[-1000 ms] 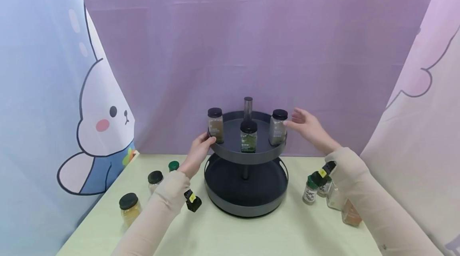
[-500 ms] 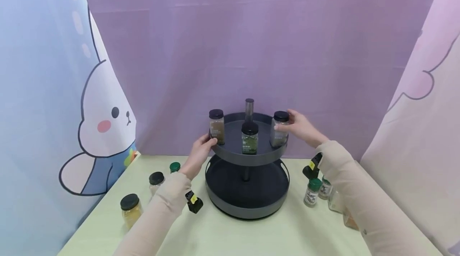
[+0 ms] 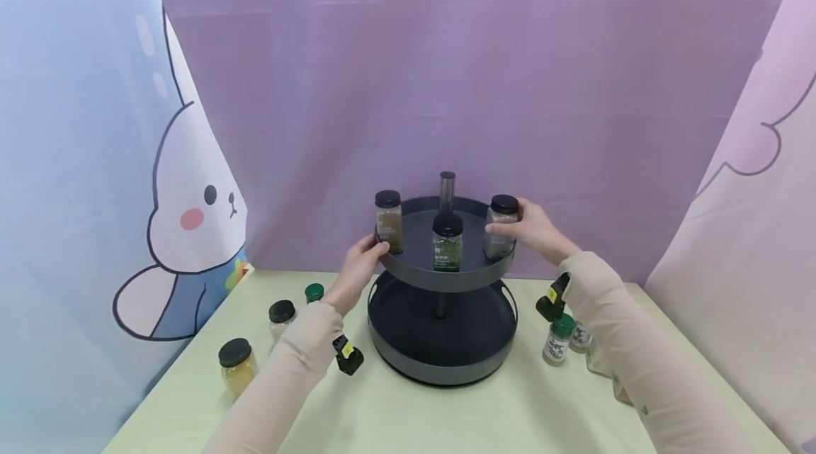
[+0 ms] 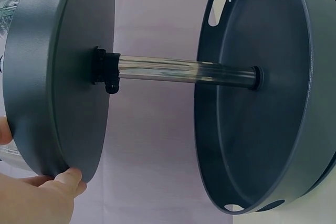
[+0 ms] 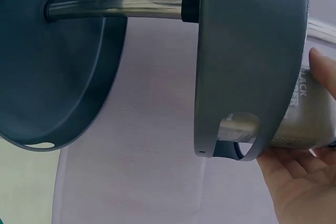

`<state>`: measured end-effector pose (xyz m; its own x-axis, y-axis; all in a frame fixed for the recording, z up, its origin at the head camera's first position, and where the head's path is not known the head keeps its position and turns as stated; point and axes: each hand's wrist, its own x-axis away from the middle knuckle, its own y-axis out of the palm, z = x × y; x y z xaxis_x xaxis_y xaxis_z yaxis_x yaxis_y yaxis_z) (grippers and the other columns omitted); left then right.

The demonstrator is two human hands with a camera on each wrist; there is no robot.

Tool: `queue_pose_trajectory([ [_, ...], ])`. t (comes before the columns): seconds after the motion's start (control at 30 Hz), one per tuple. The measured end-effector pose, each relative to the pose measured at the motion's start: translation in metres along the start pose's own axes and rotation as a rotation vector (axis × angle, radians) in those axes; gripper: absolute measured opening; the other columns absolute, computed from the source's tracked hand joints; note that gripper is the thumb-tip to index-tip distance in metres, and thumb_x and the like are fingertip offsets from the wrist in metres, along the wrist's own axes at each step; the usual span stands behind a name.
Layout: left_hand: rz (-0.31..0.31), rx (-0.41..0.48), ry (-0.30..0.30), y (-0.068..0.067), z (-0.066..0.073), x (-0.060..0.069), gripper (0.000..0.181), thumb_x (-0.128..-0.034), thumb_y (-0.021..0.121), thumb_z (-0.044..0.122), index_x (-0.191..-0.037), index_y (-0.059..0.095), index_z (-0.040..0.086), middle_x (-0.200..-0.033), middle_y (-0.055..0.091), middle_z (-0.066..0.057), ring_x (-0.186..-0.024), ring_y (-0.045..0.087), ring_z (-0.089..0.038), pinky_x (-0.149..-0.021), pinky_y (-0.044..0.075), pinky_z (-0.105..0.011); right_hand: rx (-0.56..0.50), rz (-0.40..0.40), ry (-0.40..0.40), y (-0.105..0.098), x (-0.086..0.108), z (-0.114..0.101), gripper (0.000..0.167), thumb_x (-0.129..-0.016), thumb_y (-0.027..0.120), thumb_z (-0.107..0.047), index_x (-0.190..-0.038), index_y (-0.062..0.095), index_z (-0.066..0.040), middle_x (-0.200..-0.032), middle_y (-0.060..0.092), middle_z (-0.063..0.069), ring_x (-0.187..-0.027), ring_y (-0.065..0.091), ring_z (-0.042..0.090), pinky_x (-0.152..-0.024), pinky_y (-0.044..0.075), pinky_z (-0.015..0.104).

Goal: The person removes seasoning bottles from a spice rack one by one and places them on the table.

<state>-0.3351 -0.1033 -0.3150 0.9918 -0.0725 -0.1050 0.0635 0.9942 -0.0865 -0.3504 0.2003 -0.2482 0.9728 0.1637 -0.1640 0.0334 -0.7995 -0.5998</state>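
Observation:
A dark grey two-tier round spice rack stands on the table, with its upper tray (image 3: 417, 270) above its lower tray (image 3: 440, 374). At the upper tray's left rim, my left hand (image 3: 355, 273) grips the edge; in the left wrist view its fingers (image 4: 69, 178) reach under the tray. My right hand (image 3: 538, 231) holds a square spice jar of grey powder (image 3: 497, 245) at the right of the upper tray, the thumb across its front. Part of "BLACK" is readable on this jar (image 5: 315, 116). A brown spice jar (image 3: 389, 227) and a green herb jar (image 3: 448, 252) stand on the same tray.
Left on the table (image 3: 408, 426) stand a yellow spice jar (image 3: 237, 372), a black-lidded jar (image 3: 281, 314) and a green-lidded one (image 3: 314, 292). Green-capped shakers (image 3: 556, 348) and other jars, partly behind the right sleeve (image 3: 631, 333), are at right. A purple curtain (image 3: 446, 86) hangs behind.
My right hand has moved left and closed around the grey powder jar, which it only touched at its side before. The left hand keeps its grip on the tray rim.

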Motion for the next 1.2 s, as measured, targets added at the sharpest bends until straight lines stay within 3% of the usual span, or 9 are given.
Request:
queue_pose_trajectory([
  [0.33, 0.008, 0.008, 0.0, -0.002, -0.001, -0.001, 0.061, -0.0934, 0.047, 0.026, -0.144, 0.024, 0.002, -0.148, 0.028, -0.015, -0.136, 0.028, -0.027, -0.112, 0.027, -0.039, -0.043, 0.018, 0.0, 0.001, 0.003, 0.001, 0.072, -0.075, 0.073, -0.038, -0.134, 0.042, -0.01, -0.123, 0.053, 0.013, -0.11, 0.054, 0.028, -0.091, 0.047, 0.043],
  [0.6, 0.004, 0.003, 0.0, -0.004, 0.0, 0.0, 0.059, -0.094, 0.046, 0.025, -0.143, 0.025, 0.001, -0.147, 0.029, -0.016, -0.135, 0.03, -0.029, -0.111, 0.027, -0.041, -0.016, 0.022, -0.01, 0.002, 0.001, -0.001, 0.071, -0.072, 0.075, -0.041, -0.131, 0.046, -0.012, -0.114, 0.057, 0.01, -0.101, 0.056, 0.024, -0.083, 0.049, 0.037],
  [1.2, 0.006, 0.0, -0.004, -0.004, -0.001, -0.001, 0.058, -0.0943, 0.045, 0.025, -0.143, 0.026, 0.001, -0.147, 0.031, -0.015, -0.135, 0.031, -0.028, -0.111, 0.028, -0.039, -0.009, 0.022, -0.029, 0.003, 0.002, -0.017, 0.069, -0.072, 0.075, -0.041, -0.129, 0.047, -0.014, -0.112, 0.058, 0.009, -0.098, 0.057, 0.024, -0.082, 0.049, 0.038],
])
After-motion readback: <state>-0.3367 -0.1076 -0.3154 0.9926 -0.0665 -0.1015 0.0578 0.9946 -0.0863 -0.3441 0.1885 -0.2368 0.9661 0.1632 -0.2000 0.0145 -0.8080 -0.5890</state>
